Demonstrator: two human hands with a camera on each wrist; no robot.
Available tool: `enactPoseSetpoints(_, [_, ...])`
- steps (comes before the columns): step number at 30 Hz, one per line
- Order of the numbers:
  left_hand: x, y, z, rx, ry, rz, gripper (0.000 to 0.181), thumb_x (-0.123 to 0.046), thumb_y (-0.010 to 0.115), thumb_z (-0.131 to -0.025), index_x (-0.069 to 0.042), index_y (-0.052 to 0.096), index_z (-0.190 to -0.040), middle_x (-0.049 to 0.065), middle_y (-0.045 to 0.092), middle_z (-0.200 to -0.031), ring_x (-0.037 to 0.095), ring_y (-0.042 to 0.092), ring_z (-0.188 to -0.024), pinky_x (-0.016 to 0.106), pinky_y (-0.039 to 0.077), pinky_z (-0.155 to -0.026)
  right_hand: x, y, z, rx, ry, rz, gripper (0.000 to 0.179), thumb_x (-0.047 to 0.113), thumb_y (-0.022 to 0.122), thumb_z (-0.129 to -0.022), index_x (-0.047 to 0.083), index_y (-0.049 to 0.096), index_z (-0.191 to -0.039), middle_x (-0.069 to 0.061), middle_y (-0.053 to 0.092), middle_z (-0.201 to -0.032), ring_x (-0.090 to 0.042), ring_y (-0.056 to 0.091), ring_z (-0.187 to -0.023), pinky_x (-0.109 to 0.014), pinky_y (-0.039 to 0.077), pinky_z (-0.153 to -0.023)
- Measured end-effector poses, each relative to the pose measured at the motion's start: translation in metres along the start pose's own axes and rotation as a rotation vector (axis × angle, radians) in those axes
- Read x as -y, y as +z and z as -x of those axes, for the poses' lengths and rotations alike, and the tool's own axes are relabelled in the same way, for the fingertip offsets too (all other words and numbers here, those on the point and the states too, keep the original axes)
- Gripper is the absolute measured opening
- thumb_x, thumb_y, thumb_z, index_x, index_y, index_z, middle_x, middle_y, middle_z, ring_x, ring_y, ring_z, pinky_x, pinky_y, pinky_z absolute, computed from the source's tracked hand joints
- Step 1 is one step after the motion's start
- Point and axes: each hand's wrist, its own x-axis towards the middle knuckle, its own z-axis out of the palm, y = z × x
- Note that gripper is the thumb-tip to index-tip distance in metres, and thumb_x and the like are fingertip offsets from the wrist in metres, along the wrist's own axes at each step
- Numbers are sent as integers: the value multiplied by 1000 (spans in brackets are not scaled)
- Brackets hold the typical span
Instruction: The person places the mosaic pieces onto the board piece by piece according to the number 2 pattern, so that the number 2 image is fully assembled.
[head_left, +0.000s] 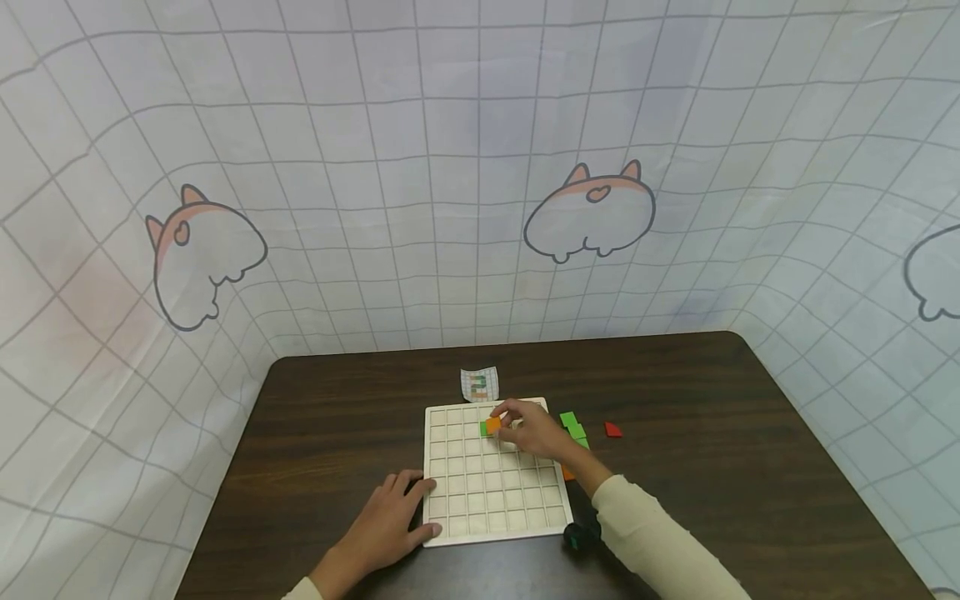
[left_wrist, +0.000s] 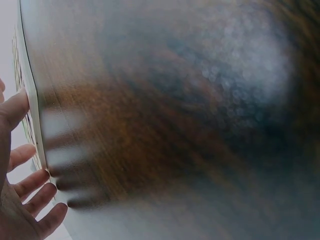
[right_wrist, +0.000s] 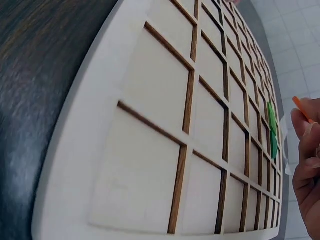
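My right hand (head_left: pixel 531 429) pinches an orange square tile (head_left: pixel 492 426) between thumb and fingers over the far part of a white gridded board (head_left: pixel 480 541). Beneath and beside that tile, green tiles (right_wrist: pixel 273 131) lie in cells of the board; from the head view a bit of green shows left of the orange. My left hand (head_left: pixel 386 518) rests at the board's left edge, thumb and fingers spread and touching the rim. The left wrist view has its fingertips along the board's side (left_wrist: pixel 36 107).
Right of the board lie several green tiles (head_left: pixel 573 427), a partly covered orange piece (head_left: pixel 567 474) and a red piece (head_left: pixel 612 430). A small printed pattern card (head_left: pixel 479 384) sits behind the board. A black object (head_left: pixel 577 537) is at its near right corner, on the dark wooden table (head_left: pixel 337 433).
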Motion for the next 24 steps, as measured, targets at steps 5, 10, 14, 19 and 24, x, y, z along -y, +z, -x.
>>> enactPoseSetpoints(5, [-1, 0, 1, -5, 0, 2, 62, -50, 71, -91, -16, 56, -140, 13, 50, -140, 31, 52, -121, 55, 45, -96, 2, 3, -3, 3, 4, 7, 29, 13, 69, -96, 5, 65, -123, -10, 65, -101, -13, 59, -61, -26, 50, -57])
enactPoseSetpoints(10, [-1, -1, 0, 10, -6, 7, 62, -49, 71, -91, -16, 55, -140, 13, 50, -140, 31, 51, -122, 56, 45, -96, 2, 4, -5, 6, 12, 4, 29, 13, 67, -97, 5, 65, -124, -9, 66, -101, -12, 59, -59, -27, 50, -57])
enactPoseSetpoints(14, [-2, -2, 1, 22, -10, 20, 62, -48, 71, -91, -15, 55, -140, 13, 50, -141, 32, 51, -123, 57, 45, -96, 2, 7, -7, 12, 9, 12, 28, 14, 68, -97, 7, 66, -124, -7, 66, -99, -11, 59, -58, -26, 50, -57])
enactPoseSetpoints(19, [-3, -2, 0, 23, -13, 21, 62, -50, 71, -91, -15, 55, -141, 14, 50, -141, 32, 51, -123, 57, 45, -96, 4, 8, -8, 5, 0, 27, 26, 13, 69, -95, 9, 67, -121, -4, 66, -95, -10, 56, -60, -26, 48, -59])
enactPoseSetpoints(24, [-4, -2, 0, 12, -13, 8, 62, -51, 70, -91, -16, 55, -141, 13, 50, -141, 31, 51, -123, 57, 45, -95, 7, 9, -10, 3, -7, 46, 23, 12, 69, -95, 8, 68, -118, -3, 68, -92, -10, 56, -64, -27, 47, -63])
